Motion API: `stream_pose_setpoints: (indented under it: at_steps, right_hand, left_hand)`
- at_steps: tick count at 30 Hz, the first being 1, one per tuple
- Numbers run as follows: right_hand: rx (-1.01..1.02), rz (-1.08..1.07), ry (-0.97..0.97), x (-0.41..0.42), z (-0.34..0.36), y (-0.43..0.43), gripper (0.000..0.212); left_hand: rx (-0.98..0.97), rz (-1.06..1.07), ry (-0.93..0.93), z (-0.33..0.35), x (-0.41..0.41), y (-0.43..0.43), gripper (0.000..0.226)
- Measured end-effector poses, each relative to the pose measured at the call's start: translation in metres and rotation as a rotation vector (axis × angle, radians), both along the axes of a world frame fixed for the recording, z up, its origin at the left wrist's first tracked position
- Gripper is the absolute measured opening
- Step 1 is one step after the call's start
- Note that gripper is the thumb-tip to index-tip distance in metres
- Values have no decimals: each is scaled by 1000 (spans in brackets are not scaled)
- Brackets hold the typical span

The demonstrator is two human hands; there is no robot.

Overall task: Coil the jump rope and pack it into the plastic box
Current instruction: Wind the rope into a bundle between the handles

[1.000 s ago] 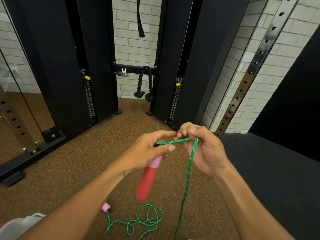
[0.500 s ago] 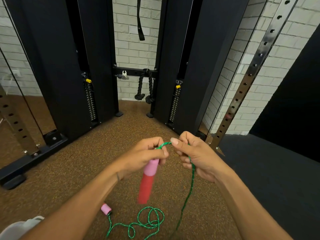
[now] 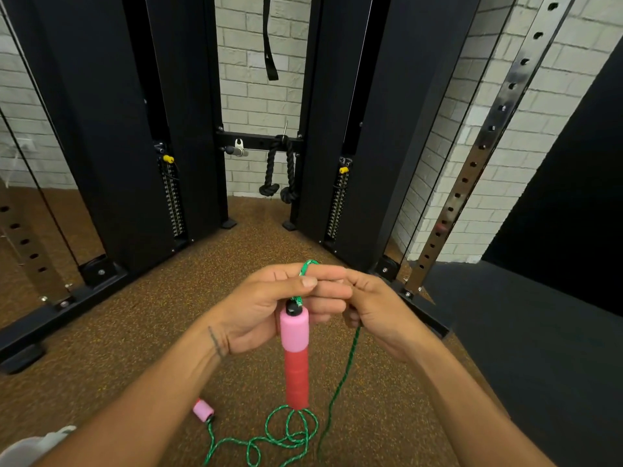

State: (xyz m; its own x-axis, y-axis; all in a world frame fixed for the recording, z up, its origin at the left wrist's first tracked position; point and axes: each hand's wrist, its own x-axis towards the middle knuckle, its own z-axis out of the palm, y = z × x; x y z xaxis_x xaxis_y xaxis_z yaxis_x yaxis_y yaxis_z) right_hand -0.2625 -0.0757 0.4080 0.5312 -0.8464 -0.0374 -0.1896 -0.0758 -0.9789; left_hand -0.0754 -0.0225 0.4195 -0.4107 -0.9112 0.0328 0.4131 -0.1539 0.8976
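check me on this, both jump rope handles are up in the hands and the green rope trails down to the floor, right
Not quite. The head view shows only one handle hanging from the left hand and right hand; the other handle lies on the floor. The green rope does trail down there.

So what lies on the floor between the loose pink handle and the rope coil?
In the head view, only a wavy run of green rope joins the loose handle to the coil; the rest is bare brown floor.
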Motion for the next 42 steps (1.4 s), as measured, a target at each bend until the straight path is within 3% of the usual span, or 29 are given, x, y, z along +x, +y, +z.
stream_pose_setpoints:
  at_steps: [4,6,8,11,16,21,25,29,33,39,42]
  right_hand:
    - [10,-10,-7,7,-2,6,35]
    - [0,-38,-69,9,-1,6,28]
    - [1,-51,-119,10,1,6,37]
    - [-15,-59,-107,10,0,6,44]
    - [-73,-126,-98,7,0,4,36]
    - [-79,-193,-97,3,1,0,38]
    - [-66,-153,-79,1,-3,-2,36]
    - [-21,-84,159,-2,-11,-5,37]
    - [55,55,163,4,-11,3,31]
    - [-278,131,335,7,1,17,31]
    - [-438,181,358,10,5,25,31]
  left_hand:
    - [-7,-62,-2,1,-1,2,43]
    - [-48,-115,-107,3,0,3,42]
    - [-80,-143,-186,6,-1,6,36]
    - [-57,-50,-163,7,-4,5,36]
    - [-48,111,-240,5,1,2,33]
    - [-7,71,-312,3,-2,2,34]
    - [43,18,-133,4,-1,2,34]
    - [24,40,111,6,3,0,42]
    - [-8,192,111,7,2,-3,48]
    - [31,352,101,0,6,-11,53]
    - [23,359,-62,-7,4,-12,53]
